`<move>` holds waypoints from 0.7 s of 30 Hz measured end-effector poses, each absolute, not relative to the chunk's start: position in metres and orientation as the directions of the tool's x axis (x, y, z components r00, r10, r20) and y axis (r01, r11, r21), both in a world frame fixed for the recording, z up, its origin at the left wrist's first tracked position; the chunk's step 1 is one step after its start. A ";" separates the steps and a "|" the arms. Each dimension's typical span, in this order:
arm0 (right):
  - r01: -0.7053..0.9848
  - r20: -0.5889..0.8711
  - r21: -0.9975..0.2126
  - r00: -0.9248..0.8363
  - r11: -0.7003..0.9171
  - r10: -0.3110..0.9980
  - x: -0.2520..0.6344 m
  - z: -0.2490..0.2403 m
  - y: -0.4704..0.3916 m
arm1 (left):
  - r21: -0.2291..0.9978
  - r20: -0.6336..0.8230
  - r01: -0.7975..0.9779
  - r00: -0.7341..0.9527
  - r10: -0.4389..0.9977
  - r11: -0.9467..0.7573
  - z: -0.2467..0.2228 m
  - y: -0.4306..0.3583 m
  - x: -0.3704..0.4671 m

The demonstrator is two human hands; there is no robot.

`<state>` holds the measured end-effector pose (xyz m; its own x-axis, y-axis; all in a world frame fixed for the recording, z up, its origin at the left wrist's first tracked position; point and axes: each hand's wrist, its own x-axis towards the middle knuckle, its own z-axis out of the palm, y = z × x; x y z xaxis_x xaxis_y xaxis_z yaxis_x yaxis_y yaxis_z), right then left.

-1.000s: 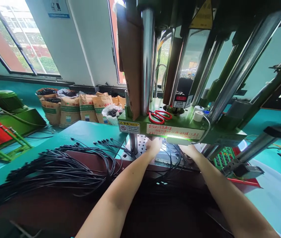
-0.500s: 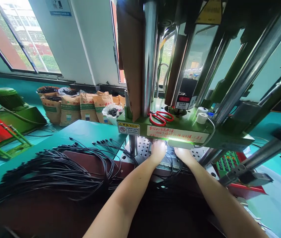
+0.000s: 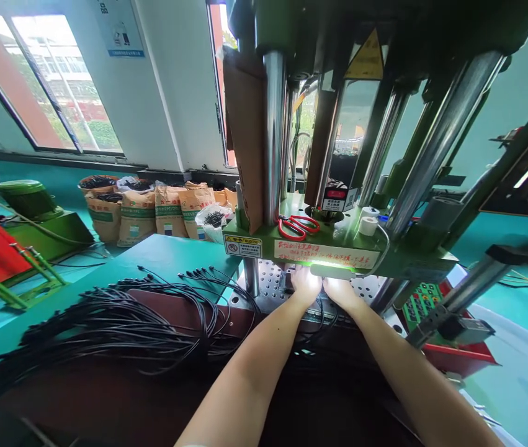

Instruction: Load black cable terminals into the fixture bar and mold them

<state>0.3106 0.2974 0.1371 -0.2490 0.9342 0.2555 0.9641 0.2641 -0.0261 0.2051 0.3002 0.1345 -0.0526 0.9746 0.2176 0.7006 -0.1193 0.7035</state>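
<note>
Head view: has left hand (image 3: 306, 282) and right hand (image 3: 338, 292) close together under green press plate (image 3: 268, 246), above perforated bed (image 3: 268, 283). Through the glare, cannot tell fingers clenched or released. See thin black cables (image 3: 322, 310) just nearer than both hands, and larger cable bundle (image 3: 119, 326) farther left.

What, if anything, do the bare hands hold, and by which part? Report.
Cannot be told: the bare left hand and bare right hand, near thin black cables, hide any hold.
</note>
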 end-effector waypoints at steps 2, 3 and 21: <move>0.957 0.279 -0.016 -0.273 0.289 0.921 0.308 0.137 0.295 | 0.687 0.230 0.714 -0.044 0.972 -0.130 0.133 0.300 0.203; 0.954 0.290 -0.009 -0.284 0.299 0.914 0.306 0.136 0.295 | 0.679 0.236 0.721 -0.036 0.971 -0.138 0.132 0.300 0.200; 0.921 0.368 0.154 -0.390 0.358 0.844 0.297 0.134 0.290 | 0.471 0.203 0.858 0.120 0.972 -0.204 0.130 0.300 0.186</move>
<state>0.2968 0.2901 0.1336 -0.3896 0.8443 0.3680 0.9210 0.3581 0.1536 0.1862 0.3004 0.1300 0.1199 0.9717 0.2035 0.8582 -0.2045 0.4708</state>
